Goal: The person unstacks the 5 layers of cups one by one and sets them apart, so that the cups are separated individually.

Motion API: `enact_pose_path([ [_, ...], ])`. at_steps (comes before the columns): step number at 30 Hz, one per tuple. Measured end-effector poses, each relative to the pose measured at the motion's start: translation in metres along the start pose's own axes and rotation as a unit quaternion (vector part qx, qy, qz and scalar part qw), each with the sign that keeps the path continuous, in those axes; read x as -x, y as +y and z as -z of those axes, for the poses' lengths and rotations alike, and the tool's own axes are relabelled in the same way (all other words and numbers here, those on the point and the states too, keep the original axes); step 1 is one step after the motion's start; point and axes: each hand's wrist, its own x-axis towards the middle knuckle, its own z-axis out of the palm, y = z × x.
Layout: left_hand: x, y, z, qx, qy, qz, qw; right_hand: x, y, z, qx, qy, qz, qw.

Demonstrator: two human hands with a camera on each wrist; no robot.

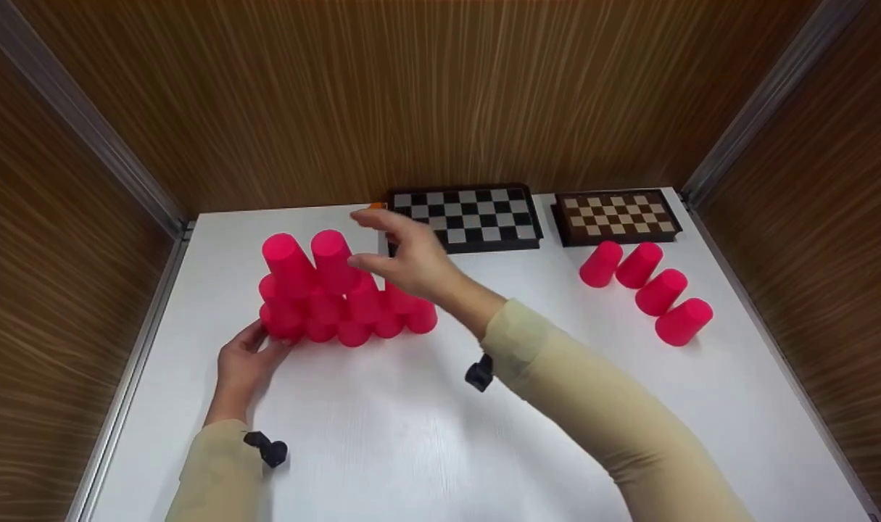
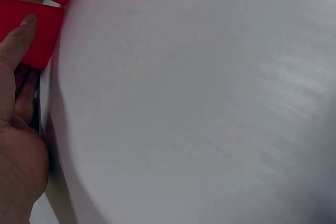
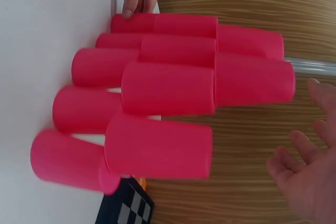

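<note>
Upside-down pink plastic cups [image 1: 320, 308] stand stacked in tiers on the left of the table, with several cups in each of the two lower rows. Two cups [image 1: 331, 261] form the third tier at the left. My left hand [image 1: 241, 370] grips the leftmost bottom cup [image 2: 44, 35], its thumb on the near side and fingers round the far side. Raised beside the upper cups, my right hand [image 1: 415, 254] has its thumb and fingers spread with nothing between them. In the right wrist view, a gap separates that hand [image 3: 310, 166] from the top cups [image 3: 254, 77].
Several more pink cups [image 1: 660, 291] stand upside down in a curved line at the right. Behind lie a black-and-grey checkered board [image 1: 476, 216] and a smaller brown one [image 1: 618, 215]. Wood-grain panels [image 1: 440, 94] enclose the white table [image 1: 411, 435].
</note>
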Motion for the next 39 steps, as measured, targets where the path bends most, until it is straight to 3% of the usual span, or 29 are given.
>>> enact_pose_path([
  [10,0.001,0.002,0.002,-0.006,-0.007,0.026,0.9996,-0.012,0.0,-0.037,-0.023,0.01,-0.006,1.0],
  [22,0.002,0.003,0.002,-0.012,-0.01,0.028,0.9995,-0.013,0.001,-0.049,-0.052,0.015,-0.031,0.998],
  [29,0.001,0.002,0.001,-0.008,0.0,0.006,0.9999,-0.006,0.006,-0.027,-0.087,0.03,-0.017,0.996],
  [34,-0.001,0.001,0.001,-0.009,0.005,0.004,0.9999,0.004,0.016,0.002,-0.092,0.055,-0.024,0.994],
  [39,-0.001,0.002,0.001,0.002,-0.002,0.006,1.0,0.019,0.039,0.036,-0.075,0.092,-0.026,0.993],
])
